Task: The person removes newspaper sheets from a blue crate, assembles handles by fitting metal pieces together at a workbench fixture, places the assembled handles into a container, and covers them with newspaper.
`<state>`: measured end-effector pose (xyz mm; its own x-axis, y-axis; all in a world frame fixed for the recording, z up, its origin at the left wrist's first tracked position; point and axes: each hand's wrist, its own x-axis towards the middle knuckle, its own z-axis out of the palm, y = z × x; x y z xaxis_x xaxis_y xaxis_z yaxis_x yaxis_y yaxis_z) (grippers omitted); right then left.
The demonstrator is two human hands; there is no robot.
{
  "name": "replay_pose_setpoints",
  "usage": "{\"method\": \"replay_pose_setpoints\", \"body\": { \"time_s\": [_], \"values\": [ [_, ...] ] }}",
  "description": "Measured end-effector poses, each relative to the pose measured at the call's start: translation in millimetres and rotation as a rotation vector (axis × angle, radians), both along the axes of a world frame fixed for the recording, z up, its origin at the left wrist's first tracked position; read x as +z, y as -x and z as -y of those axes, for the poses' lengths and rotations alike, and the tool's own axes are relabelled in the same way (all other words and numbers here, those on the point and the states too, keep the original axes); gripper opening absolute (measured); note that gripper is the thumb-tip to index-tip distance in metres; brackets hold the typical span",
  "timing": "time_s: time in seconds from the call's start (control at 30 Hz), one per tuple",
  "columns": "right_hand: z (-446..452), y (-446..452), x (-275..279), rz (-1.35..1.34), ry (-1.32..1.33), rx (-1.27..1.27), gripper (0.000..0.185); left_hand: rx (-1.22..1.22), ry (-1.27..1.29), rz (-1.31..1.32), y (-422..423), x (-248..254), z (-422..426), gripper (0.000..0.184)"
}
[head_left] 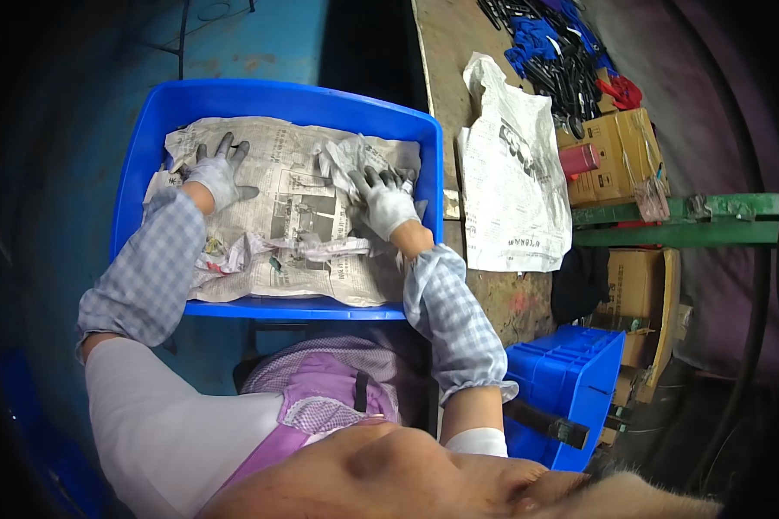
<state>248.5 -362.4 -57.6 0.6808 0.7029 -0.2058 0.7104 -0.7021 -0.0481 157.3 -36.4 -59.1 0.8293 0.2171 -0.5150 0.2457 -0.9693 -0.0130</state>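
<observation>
A blue plastic bin (277, 309) sits in front of me, with newspaper sheets (273, 164) spread inside it. My left hand (221, 176), in a pale glove with grey fingers, lies open with its fingers spread on the newspaper's left part. Gloved the same way, my right hand (387, 201) rests near the bin's right wall against a crumpled piece of newspaper (346, 157). Its fingers look apart over that piece. Closer to me, a twisted strip of crumpled paper (329, 249) crosses the sheets. What lies under the newspaper is hidden.
Right of the bin, a worktable (502, 298) holds a flat newspaper sheet (515, 182). Farther back are black and blue items (554, 60), a cardboard box (619, 147) and a pink cylinder (580, 159). A green metal beam (684, 221) juts in; another blue bin (550, 389) stands lower right.
</observation>
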Motion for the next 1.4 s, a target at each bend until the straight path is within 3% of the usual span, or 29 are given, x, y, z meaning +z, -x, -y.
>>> {"method": "replay_pose_setpoints", "body": {
  "time_s": [0.07,0.1,0.13,0.23,0.33,0.37,0.43,0.47,0.5,0.53,0.6,0.7,0.8,0.93,1.0,1.07,1.13,1.17,1.2,1.27,1.3,1.33,1.37,1.4],
  "values": [
    [-0.9,-7.5,6.1,-0.135,-0.046,-0.013,0.070,-0.031,-0.004,0.024,-0.3,-1.4,0.6,0.099],
    [0.1,-3.7,14.5,0.008,0.039,0.009,0.068,-0.029,-0.008,0.014,0.7,15.9,5.2,0.098],
    [-5.9,8.3,41.5,-0.039,0.005,-0.054,0.065,-0.020,-0.014,-0.005,4.8,28.3,9.6,0.097],
    [4.9,30.9,58.3,0.022,-0.147,0.113,0.065,0.029,-0.023,0.041,12.6,39.5,16.2,0.091],
    [3.1,69.1,79.3,-0.113,0.188,-0.057,0.078,-0.078,-0.026,0.104,2.8,40.1,2.0,0.084],
    [9.7,73.3,58.9,-0.031,0.274,0.013,0.087,-0.077,0.035,0.231,-1.0,34.3,5.8,0.080],
    [7.0,83.7,51.9,-0.107,0.263,-0.029,0.086,-0.414,0.273,0.407,17.4,36.9,29.4,0.082],
    [7.4,89.1,53.0,-0.085,0.257,-0.040,0.086,-0.487,0.448,0.360,32.7,44.9,49.3,0.082],
    [14.7,83.7,40.3,-0.099,0.153,0.007,0.074,-0.555,0.622,0.315,45.1,50.9,65.9,0.081],
    [20.4,80.4,39.8,-0.133,0.050,-0.028,0.069,-0.887,0.245,0.349,50.8,14.6,75.0,0.081],
    [35.3,74.9,44.5,-0.198,-0.158,-0.087,0.059,-0.927,0.201,0.290,65.5,22.1,85.0,0.077],
    [68.6,110.2,98.9,0.094,-0.556,-0.049,0.042,-0.922,0.219,0.292,65.1,33.0,86.2,0.071],
    [116.3,158.4,131.9,0.219,-0.808,-0.202,0.029,-0.604,0.461,-0.006,37.9,79.0,89.7,0.067],
    [154.5,209.1,107.2,0.013,-1.134,-0.777,0.020,-0.683,0.529,0.577,-1.7,86.2,134.1,0.063],
    [154.4,222.7,94.2,0.253,-0.931,-0.577,0.019,-0.856,0.747,0.918,-10.0,76.6,192.4,0.058],
    [162.1,244.6,94.3,0.090,-0.779,-0.415,0.024,-0.669,0.743,0.639,-22.7,23.3,224.5,0.058],
    [186.6,280.1,80.1,0.075,-0.660,-0.301,0.023,-0.726,0.510,0.547,-17.3,-7.8,237.8,0.062],
    [203.2,301.2,87.3,-0.032,-0.624,-0.414,0.023,-0.787,0.422,0.564,-20.0,-21.9,237.7,0.060],
    [219.1,321.8,100.6,-0.146,-0.603,-0.502,0.024,-0.897,0.344,0.691,-21.4,-28.4,234.3,0.058],
    [265.3,361.6,146.5,-0.090,-0.607,-0.551,0.024,-1.069,0.204,1.046,-29.3,-35.9,224.0,0.054],
    [295.2,376.8,177.2,-0.055,-0.714,-0.516,0.024,-0.666,0.478,0.259,-20.4,22.6,236.2,0.051],
    [317.8,388.3,220.8,-0.018,-0.681,-0.563,0.024,-0.681,0.839,0.403,-38.0,-11.7,204.6,0.047],
    [341.5,400.2,266.9,-0.060,-0.770,-0.730,0.024,-0.681,0.558,0.375,-38.6,16.1,197.4,0.044],
    [385.8,405.8,266.6,-0.043,-1.350,-0.513,0.026,-0.699,0.461,0.408,-39.5,33.1,188.3,0.041]
  ]
}}
